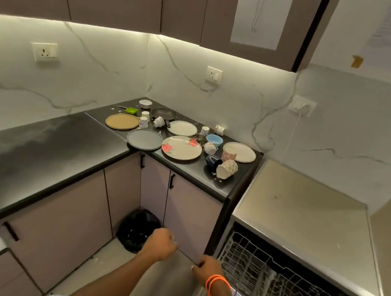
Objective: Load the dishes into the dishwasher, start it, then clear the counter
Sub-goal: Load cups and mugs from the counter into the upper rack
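The right hand (206, 267), with two orange bands at the wrist, has its fingers curled at the near left corner of the pulled-out dishwasher rack (271, 282); whether they actually clasp the wire or the door edge cannot be told. Just left of it the left hand (162, 244) is balled into a fist and holds nothing. The wire rack beside the right hand carries no dishes, and the dishwasher (308, 227) it slides from stands open under its steel top. Beyond the left fist a black bin bag (136, 227) sits on the floor in the cabinet corner. Well above and beyond both hands, the black counter (39, 152) bears the dishes: five plates, namely a tan plate (122, 121), a grey plate (145, 139), a floral plate (181, 147) and two white ones, plus a blue bowl (214, 140), a frying pan (163, 113) and a scatter of cups, several tipped over
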A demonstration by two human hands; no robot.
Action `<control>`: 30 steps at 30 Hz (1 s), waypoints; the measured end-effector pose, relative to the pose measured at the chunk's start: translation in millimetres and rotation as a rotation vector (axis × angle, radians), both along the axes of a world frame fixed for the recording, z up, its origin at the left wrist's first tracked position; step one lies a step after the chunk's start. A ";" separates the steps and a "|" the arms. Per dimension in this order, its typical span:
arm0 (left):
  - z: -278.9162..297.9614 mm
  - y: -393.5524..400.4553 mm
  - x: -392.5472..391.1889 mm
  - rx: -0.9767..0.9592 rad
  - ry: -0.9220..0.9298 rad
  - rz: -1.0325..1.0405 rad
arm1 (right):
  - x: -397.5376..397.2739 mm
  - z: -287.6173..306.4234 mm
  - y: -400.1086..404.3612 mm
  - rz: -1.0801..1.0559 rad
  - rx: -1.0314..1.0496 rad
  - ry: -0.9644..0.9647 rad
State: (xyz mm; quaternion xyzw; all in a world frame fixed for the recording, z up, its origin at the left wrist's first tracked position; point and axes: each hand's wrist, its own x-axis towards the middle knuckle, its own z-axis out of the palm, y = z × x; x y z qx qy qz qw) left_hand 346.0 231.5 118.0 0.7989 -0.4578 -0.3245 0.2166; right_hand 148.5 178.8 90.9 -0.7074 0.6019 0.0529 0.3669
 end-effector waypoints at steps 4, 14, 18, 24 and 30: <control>4.8 -32.8 51.1 -0.036 0.036 -0.053 | 57.4 24.1 -17.5 -0.017 -0.038 -0.010; 24.5 -121.6 140.9 -0.009 0.010 -0.106 | 156.0 41.5 -95.7 -0.052 -0.060 -0.017; 21.7 -165.2 155.9 -0.023 0.018 -0.128 | 165.1 38.3 -142.4 -0.097 -0.089 -0.031; 9.7 -250.8 176.3 -0.007 0.008 -0.156 | 175.4 25.8 -225.7 -0.163 -0.149 -0.063; 40.6 -364.7 169.0 -0.025 0.010 -0.177 | 173.4 43.0 -319.4 -0.344 -0.227 -0.144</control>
